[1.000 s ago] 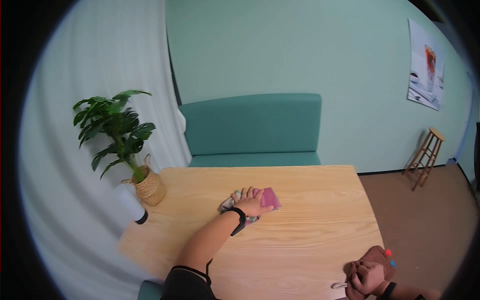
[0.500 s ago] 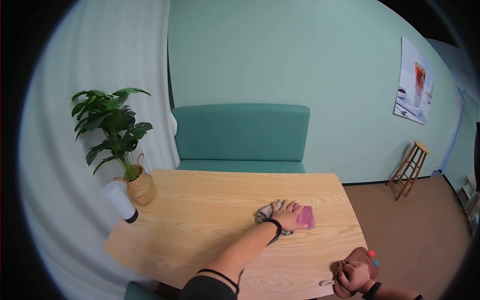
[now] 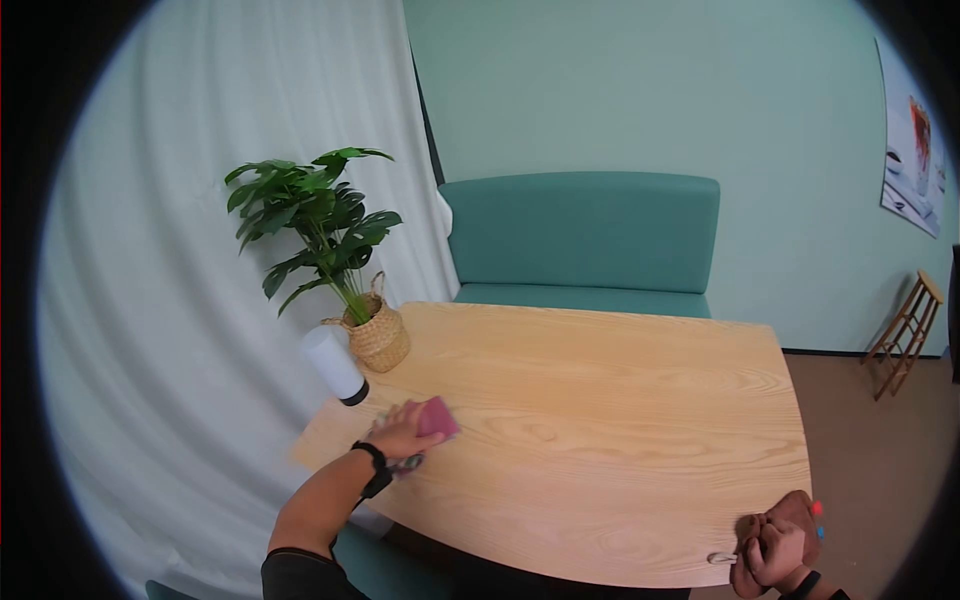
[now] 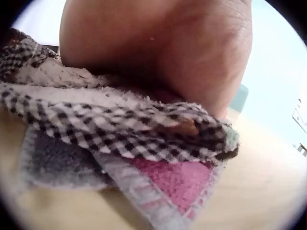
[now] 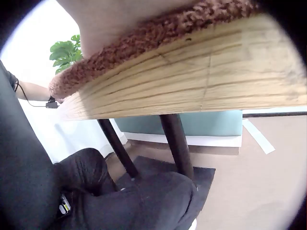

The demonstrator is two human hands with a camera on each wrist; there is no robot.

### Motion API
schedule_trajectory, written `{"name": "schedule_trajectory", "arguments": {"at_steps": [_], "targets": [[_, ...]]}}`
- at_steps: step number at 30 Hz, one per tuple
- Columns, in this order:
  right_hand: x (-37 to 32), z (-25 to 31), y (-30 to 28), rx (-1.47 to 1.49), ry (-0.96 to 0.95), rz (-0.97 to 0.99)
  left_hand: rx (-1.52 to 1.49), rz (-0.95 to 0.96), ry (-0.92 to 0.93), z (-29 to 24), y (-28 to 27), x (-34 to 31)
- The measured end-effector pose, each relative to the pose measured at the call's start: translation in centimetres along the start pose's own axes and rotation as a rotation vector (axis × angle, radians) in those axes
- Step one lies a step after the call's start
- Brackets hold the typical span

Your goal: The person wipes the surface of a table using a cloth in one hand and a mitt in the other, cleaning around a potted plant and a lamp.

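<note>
Pressed down on a multi-coloured cloth, my left hand lies at the left part of the wooden table with its fingers stretched over it. In the left wrist view the cloth shows checked, grey and pink layers, bunched under the palm. At the table's near right corner, my right hand has curled fingers gripping a brown cloth with a pale loop. The right wrist view shows this fluffy cloth along the table edge under the hand; the fingertips are hidden there.
A white cylinder with a dark base and a plant in a woven basket stand at the table's left end. Behind the table is a green bench. A wooden stool stands far right. Dark table legs show below.
My left hand has swept rightward, then back to the table's left part, with the cloth under it. The right hand stays on the brown cloth at the corner. The head view has shifted.
</note>
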State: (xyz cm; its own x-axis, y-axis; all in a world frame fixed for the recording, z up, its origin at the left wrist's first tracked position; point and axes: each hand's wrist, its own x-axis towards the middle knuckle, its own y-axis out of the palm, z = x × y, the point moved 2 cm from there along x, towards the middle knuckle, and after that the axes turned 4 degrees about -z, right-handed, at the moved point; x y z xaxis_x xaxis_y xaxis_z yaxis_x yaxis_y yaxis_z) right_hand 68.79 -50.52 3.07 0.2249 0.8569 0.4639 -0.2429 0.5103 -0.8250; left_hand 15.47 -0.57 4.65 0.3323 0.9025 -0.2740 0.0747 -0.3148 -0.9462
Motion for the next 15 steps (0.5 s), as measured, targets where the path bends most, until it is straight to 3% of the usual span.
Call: {"name": "schedule_trajectory", "arguments": {"at_steps": [3,6,9,15], "targets": [[0.1,0.1,0.1,0.013,0.01,-0.018,-0.068,-0.049,-0.153,6.8,0.7,-2.0],[-0.1,-0.3,0.3,-0.01,-0.018,-0.021,-0.049,-0.038,-0.253,7.3,0.7,-3.4],[0.0,-0.3,0.3,-0.02,-0.03,-0.03,-0.055,0.006,-0.228,4.2,-0.6,-4.8],[0.0,-0.4,0.4,0.01,-0.029,-0.01,0.171,0.058,0.189,-3.7,2.8,-4.8]]}}
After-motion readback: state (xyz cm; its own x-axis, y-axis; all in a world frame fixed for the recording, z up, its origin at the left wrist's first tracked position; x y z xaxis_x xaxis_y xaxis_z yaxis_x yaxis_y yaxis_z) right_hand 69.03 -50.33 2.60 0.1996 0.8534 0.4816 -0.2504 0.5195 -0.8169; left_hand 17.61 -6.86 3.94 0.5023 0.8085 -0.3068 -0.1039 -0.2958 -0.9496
